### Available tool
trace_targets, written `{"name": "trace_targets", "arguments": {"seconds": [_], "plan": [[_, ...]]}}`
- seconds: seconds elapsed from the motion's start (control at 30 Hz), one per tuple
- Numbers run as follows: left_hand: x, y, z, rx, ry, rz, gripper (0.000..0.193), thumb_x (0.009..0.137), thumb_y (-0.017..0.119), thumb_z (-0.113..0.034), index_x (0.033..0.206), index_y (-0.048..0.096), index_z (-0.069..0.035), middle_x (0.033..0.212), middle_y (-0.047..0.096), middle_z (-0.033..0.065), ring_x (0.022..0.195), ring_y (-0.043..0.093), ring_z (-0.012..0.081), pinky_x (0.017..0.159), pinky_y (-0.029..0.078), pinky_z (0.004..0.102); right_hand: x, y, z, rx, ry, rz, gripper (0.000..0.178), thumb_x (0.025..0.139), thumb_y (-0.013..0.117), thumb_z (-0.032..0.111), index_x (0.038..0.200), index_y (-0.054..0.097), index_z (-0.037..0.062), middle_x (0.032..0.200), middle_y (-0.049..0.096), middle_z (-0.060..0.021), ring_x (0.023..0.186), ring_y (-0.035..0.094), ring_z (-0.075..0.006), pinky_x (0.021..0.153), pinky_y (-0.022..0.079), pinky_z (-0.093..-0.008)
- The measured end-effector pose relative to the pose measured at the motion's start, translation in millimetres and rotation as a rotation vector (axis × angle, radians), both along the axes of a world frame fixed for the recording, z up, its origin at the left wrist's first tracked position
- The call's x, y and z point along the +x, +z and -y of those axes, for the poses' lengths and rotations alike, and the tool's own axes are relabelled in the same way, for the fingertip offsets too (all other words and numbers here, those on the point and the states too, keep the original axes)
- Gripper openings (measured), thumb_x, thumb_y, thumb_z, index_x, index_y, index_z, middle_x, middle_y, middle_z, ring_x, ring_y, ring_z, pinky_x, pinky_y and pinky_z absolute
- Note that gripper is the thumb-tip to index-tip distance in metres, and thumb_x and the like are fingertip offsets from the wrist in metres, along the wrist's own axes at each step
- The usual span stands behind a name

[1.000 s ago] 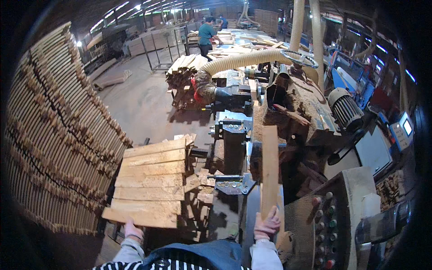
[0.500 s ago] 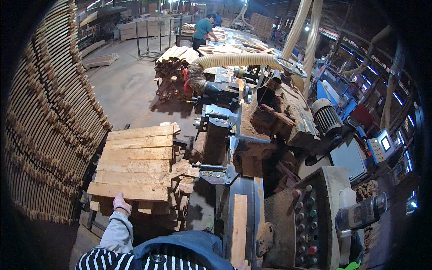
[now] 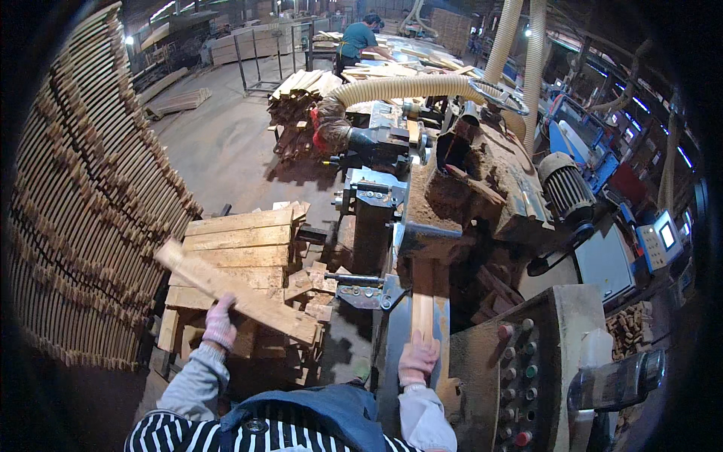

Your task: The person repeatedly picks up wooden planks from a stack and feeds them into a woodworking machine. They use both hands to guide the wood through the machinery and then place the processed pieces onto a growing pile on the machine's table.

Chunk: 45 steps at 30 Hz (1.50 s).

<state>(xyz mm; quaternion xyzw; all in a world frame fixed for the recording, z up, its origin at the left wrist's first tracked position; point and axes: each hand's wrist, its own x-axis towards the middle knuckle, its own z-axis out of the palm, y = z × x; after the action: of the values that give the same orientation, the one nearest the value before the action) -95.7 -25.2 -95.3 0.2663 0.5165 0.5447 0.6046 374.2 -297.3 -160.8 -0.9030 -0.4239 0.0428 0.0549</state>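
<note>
My left hand (image 3: 219,322), in a pink glove, grips a long wooden board (image 3: 237,291) that lies tilted across the stack of boards (image 3: 235,242) at my left. My right hand (image 3: 417,357), also gloved in pink, presses on the near end of a narrow board (image 3: 422,309) that lies lengthwise on the machine's feed bed (image 3: 392,331) and runs into the dusty woodworking machine (image 3: 467,181).
A control panel with coloured buttons (image 3: 520,377) stands at my right. A tall rack of stacked slats (image 3: 83,211) fills the left. A ribbed dust hose (image 3: 407,87) arches over the machine. Another person (image 3: 360,41) works at a far table. Offcuts (image 3: 312,282) lie beside the stack.
My left hand has lifted one board off the stack and swung it diagonally. My right hand has come back into view, pushing the narrow board further into the machine.
</note>
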Motion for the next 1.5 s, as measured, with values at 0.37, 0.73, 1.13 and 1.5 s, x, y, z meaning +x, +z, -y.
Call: {"name": "trace_targets", "arguments": {"seconds": [0.37, 0.73, 1.13, 1.5], "plan": [[229, 39, 96, -0.06, -0.848, 0.003, 0.048, 0.098, 0.076, -0.029, 0.136, 0.064, -0.002, 0.116, 0.073, 0.0102, 0.092, 0.071, 0.0212, 0.077, 0.06, 0.0379, -119, 103, 20, 0.213, 0.192, -0.202, 0.106, 0.069, 0.093, 0.045, 0.157, 0.05, 0.005, 0.146, 0.059, -0.0263, 0.13, 0.059, -0.0436, 0.113, 0.048, -0.049], [-6, -20, 2, -0.107, 0.283, -0.344, 0.063, 0.094, 0.077, -0.026, 0.149, 0.052, -0.009, 0.136, 0.065, 0.0149, 0.121, 0.064, 0.0274, 0.1, 0.056, 0.0466, -226, -11, 306, -0.007, -0.469, 0.097, 0.076, 0.084, 0.077, 0.047, 0.146, 0.06, 0.007, 0.133, 0.066, -0.0221, 0.12, 0.063, -0.0408, 0.105, 0.051, -0.0517], [-57, -64, -70, -0.343, 0.381, 0.003, 0.048, 0.102, 0.071, -0.029, 0.145, 0.057, -0.012, 0.152, 0.057, 0.0131, 0.131, 0.058, 0.0314, 0.105, 0.052, 0.0543, -16, -71, 57, 0.402, -0.449, 0.435, 0.096, 0.083, 0.078, 0.053, 0.16, 0.045, 0.0077, 0.145, 0.062, -0.0214, 0.129, 0.06, -0.0422, 0.112, 0.047, -0.0547], [-41, -6, -125, -0.336, 0.476, -0.026, 0.053, 0.106, 0.065, -0.031, 0.151, 0.051, -0.006, 0.152, 0.056, 0.0136, 0.13, 0.061, 0.0298, 0.1, 0.06, 0.0472, -66, 6, 39, 0.357, -0.293, 0.03, 0.103, 0.076, 0.086, 0.049, 0.158, 0.046, 0.0028, 0.152, 0.055, -0.0222, 0.14, 0.051, -0.0406, 0.119, 0.04, -0.0528]]}}
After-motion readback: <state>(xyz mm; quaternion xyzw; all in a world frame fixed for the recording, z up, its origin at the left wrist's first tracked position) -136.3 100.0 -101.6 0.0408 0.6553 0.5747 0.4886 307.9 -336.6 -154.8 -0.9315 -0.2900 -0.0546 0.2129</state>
